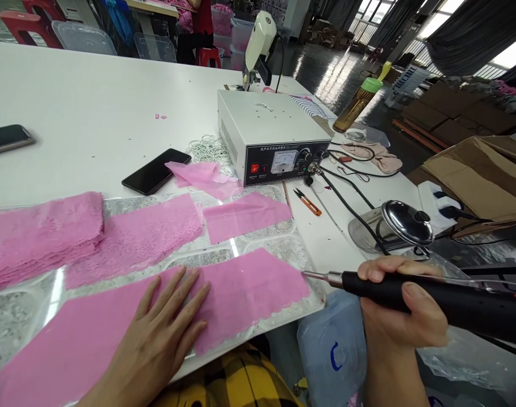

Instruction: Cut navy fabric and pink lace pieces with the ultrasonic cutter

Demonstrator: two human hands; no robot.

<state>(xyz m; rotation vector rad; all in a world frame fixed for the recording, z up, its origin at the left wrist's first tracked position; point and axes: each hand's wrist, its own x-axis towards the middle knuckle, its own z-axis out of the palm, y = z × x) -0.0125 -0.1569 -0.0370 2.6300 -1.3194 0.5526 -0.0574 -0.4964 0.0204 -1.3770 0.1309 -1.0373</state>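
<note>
My left hand (168, 322) lies flat with fingers stretched over a long pink fabric piece (249, 294) on the marble-patterned mat (12, 316). In my right hand (400, 305) is a black-handled ultrasonic welding tool (465, 302), fingers wrapped round its grip. Its thin metal tip points left and meets or nearly meets the fabric's right end. Behind my left hand lie a lace-edged pink piece (143, 237) and a smaller pink piece (247, 215). A stack of folded pink fabric (41, 232) sits at the left.
A white control box (275, 113) with a meter stands behind the mat. Orange thread snips (308, 202), a lidded glass jar (368, 229) and black cables are to the right. A black phone (156, 171) lies by tangled white elastic cord (209, 151). A person (201, 31) is far back.
</note>
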